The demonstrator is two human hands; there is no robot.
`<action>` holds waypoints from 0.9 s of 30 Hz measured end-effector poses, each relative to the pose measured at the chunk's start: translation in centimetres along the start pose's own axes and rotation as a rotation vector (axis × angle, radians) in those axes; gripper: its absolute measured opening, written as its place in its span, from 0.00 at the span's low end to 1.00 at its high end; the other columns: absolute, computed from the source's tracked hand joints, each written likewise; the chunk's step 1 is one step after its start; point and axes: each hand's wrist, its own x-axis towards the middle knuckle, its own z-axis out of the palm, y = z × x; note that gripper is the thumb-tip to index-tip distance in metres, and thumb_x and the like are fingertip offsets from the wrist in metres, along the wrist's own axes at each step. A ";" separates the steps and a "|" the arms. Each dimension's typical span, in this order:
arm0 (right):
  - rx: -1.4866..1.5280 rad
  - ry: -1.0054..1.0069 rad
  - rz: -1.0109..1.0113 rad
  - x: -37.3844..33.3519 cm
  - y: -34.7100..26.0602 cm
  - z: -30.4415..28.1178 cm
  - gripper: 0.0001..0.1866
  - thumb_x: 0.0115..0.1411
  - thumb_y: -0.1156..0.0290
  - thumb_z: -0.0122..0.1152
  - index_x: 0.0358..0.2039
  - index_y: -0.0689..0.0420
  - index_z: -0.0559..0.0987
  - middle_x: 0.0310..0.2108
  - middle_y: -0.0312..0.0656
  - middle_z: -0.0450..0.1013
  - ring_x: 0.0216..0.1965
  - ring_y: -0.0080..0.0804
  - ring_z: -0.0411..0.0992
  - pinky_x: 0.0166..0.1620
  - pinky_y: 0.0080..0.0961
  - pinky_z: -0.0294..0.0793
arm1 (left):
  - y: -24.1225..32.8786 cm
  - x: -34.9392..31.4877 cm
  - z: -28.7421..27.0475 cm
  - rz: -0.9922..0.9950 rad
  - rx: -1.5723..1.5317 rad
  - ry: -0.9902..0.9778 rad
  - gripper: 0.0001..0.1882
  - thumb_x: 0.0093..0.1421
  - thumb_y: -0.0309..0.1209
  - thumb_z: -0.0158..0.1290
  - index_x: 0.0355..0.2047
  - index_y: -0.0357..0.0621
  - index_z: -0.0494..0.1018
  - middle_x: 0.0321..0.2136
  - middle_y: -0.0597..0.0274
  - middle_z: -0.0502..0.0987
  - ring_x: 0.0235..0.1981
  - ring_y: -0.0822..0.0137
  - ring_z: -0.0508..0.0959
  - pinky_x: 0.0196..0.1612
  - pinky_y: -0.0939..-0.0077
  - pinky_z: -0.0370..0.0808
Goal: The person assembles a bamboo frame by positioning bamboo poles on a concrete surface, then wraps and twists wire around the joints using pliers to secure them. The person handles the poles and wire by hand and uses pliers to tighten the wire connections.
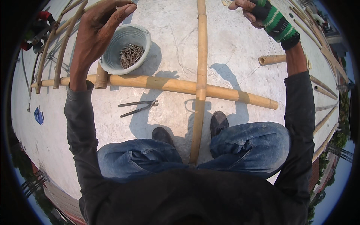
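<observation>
My bare left hand (98,33) is raised above a grey bucket (107,56), fingers stretched out and thumb slightly apart, with nothing visible in it. Inside the bucket lies a heap of nails (131,56). At the upper right, my right hand (262,17) is raised too, in a green and black striped fingerless glove; its fingers point left, loosely bent, and hold nothing I can see. The top edge cuts off part of both hands. Below them, a long bamboo pole (201,45) lies across another bamboo pole (165,83). Pincers (138,107) lie with handles spread left of the crossing.
Thin wire (240,83) loops over the pale floor. A short bamboo piece (100,77) touches the crosswise pole, and another bamboo end (272,59) lies near my right wrist. More poles line both sides. A blue wrapper (38,115) lies left; another person (39,28) crouches far left.
</observation>
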 end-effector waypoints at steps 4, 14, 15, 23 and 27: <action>0.287 0.040 0.117 -0.5 1.6 3.0 0.28 0.71 0.39 0.60 0.50 0.51 0.86 0.16 0.22 0.68 0.16 0.05 0.60 0.20 0.07 0.56 | -0.7 -1.2 1.7 0.099 0.237 -0.040 0.16 0.70 0.45 0.61 0.48 0.50 0.86 0.38 0.60 0.89 0.31 0.62 0.87 0.37 0.67 0.84; 0.555 -0.018 0.446 -3.2 11.5 5.4 0.19 0.74 0.58 0.62 0.58 0.56 0.81 0.23 0.22 0.68 0.22 0.13 0.62 0.24 0.14 0.62 | -5.0 -2.6 4.3 -0.015 0.280 -0.083 0.14 0.70 0.43 0.60 0.42 0.45 0.86 0.31 0.58 0.87 0.28 0.57 0.85 0.34 0.62 0.81; 0.723 0.033 0.463 -4.2 13.0 5.3 0.20 0.74 0.58 0.62 0.59 0.56 0.81 0.24 0.22 0.69 0.22 0.13 0.63 0.24 0.14 0.62 | -5.5 -2.9 4.2 -0.018 0.261 -0.096 0.14 0.70 0.42 0.60 0.42 0.46 0.86 0.31 0.58 0.87 0.28 0.57 0.85 0.33 0.63 0.81; 0.910 0.918 0.728 -6.2 25.5 2.1 0.25 0.71 0.50 0.58 0.64 0.42 0.80 0.69 0.39 0.71 0.65 0.31 0.70 0.67 0.37 0.63 | 0.4 -6.3 11.3 0.208 0.178 -0.635 0.07 0.65 0.36 0.63 0.38 0.48 0.86 0.29 0.64 0.86 0.25 0.61 0.84 0.32 0.63 0.79; 0.785 1.254 0.793 -4.8 24.7 0.8 0.21 0.73 0.53 0.54 0.60 0.47 0.79 0.57 0.37 0.75 0.50 0.29 0.74 0.49 0.31 0.67 | 4.4 -9.5 15.8 0.465 0.061 -0.723 0.03 0.63 0.29 0.55 0.33 0.46 0.79 0.23 0.58 0.78 0.25 0.56 0.84 0.25 0.58 0.76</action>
